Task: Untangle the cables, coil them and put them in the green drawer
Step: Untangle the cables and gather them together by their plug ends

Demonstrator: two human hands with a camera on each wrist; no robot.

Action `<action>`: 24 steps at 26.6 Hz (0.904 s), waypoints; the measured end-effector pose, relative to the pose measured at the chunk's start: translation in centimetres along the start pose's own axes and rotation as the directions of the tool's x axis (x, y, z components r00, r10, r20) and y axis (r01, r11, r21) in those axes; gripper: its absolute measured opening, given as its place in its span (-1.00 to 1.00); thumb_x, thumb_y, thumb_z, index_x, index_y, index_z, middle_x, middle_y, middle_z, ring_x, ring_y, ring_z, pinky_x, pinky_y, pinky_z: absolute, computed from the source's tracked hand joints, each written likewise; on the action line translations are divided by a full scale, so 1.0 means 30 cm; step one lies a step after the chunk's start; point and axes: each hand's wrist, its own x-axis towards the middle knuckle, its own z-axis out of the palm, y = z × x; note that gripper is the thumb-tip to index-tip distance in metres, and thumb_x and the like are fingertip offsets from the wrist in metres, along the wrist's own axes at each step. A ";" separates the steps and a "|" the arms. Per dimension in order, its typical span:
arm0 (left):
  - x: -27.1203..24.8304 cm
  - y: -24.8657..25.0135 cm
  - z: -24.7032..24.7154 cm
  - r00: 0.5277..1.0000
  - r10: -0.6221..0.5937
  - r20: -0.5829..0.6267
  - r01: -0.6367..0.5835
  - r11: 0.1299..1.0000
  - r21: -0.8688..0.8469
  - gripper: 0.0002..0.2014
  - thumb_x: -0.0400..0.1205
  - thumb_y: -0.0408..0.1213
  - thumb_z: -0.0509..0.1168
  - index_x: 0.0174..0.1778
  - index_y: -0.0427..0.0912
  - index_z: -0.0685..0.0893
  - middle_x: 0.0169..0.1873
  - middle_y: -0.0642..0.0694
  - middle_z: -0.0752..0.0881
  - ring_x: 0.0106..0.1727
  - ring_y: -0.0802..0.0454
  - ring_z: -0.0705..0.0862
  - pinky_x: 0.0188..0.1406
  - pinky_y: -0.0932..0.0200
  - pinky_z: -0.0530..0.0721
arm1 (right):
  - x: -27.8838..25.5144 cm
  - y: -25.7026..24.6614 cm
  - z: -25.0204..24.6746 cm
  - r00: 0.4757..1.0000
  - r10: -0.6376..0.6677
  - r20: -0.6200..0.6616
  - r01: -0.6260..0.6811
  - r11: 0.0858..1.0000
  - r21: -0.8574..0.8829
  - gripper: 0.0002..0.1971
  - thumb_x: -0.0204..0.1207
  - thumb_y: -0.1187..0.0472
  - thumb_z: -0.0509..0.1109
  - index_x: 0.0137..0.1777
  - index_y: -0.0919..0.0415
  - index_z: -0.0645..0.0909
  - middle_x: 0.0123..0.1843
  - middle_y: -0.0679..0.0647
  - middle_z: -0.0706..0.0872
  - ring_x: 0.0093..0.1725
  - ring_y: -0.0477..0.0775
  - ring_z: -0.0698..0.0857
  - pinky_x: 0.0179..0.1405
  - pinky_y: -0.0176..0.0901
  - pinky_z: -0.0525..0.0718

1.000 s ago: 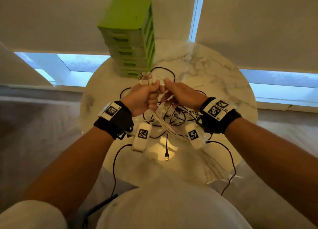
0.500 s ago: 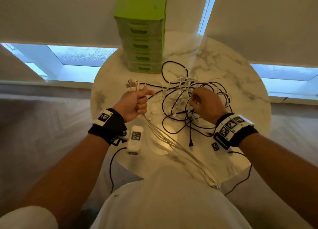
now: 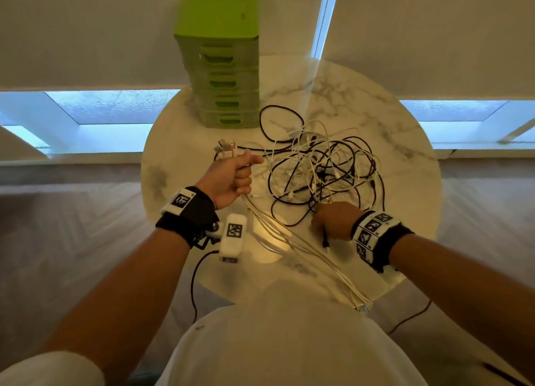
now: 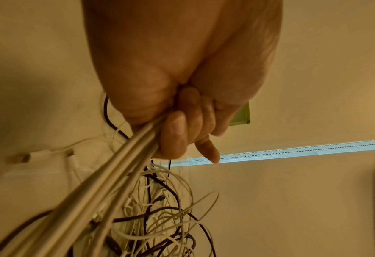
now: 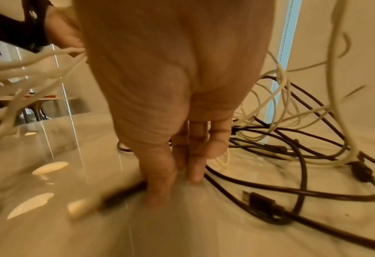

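A tangle of black and white cables (image 3: 324,165) lies on the round marble table (image 3: 362,96). My left hand (image 3: 231,177) grips a bundle of white cables (image 3: 289,240); their plugs (image 3: 225,148) stick out above the fist and the strands run to the table's near edge. In the left wrist view the fingers (image 4: 177,135) curl round that bundle (image 4: 116,165). My right hand (image 3: 333,220) is at the near side of the tangle. Its thumb and fingertips (image 5: 157,182) are down on the tabletop, pinching a black cable (image 5: 124,193) near its end. The green drawer tower (image 3: 223,75) stands at the table's far side, all drawers closed.
Loose black plugs (image 5: 259,203) and loops lie right of my right hand. A black wire (image 3: 194,284) hangs from my left wrist device off the table's near edge. Lit window strips (image 3: 115,107) run behind the table.
My right hand let go next to the left fist, crossed to the right and came down at the tangle's near edge. The left hand kept its grip on the white bundle.
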 end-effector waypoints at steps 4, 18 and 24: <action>0.005 0.004 0.017 1.000 0.016 0.007 -0.016 1.000 -0.006 -0.67 0.79 -0.11 0.02 -0.02 -0.22 0.62 -0.69 0.11 0.20 -0.68 0.20 0.16 -0.67 0.30 0.18 | -0.012 0.060 -0.029 0.973 0.026 -0.229 0.062 0.928 0.367 -0.84 0.53 0.14 0.43 0.06 0.13 0.73 0.02 0.04 0.65 0.05 0.07 0.62 0.10 -0.10 0.57; 0.042 -0.065 0.355 0.975 0.222 -0.023 -0.222 0.975 0.034 -0.85 0.69 -0.34 0.24 0.02 -0.17 0.74 -0.52 0.05 0.31 -0.60 0.22 0.21 -0.57 0.28 0.14 | -0.194 0.193 -0.264 0.842 0.239 -0.483 0.456 0.163 0.875 -0.86 0.66 0.29 0.27 0.04 0.33 0.63 -0.41 0.12 0.56 -0.54 0.01 0.57 -0.52 -0.23 0.59; 0.076 -0.095 0.483 0.959 0.283 -0.009 -0.283 0.959 0.001 -0.80 0.71 -0.31 0.23 -0.05 -0.04 0.76 -0.48 0.03 0.30 -0.51 0.18 0.21 -0.49 0.24 0.20 | -0.202 0.221 -0.243 0.865 0.148 -0.480 0.453 0.186 0.872 -0.81 0.63 0.32 0.31 -0.23 0.21 0.62 -0.44 0.06 0.62 -0.56 0.00 0.58 -0.52 -0.21 0.57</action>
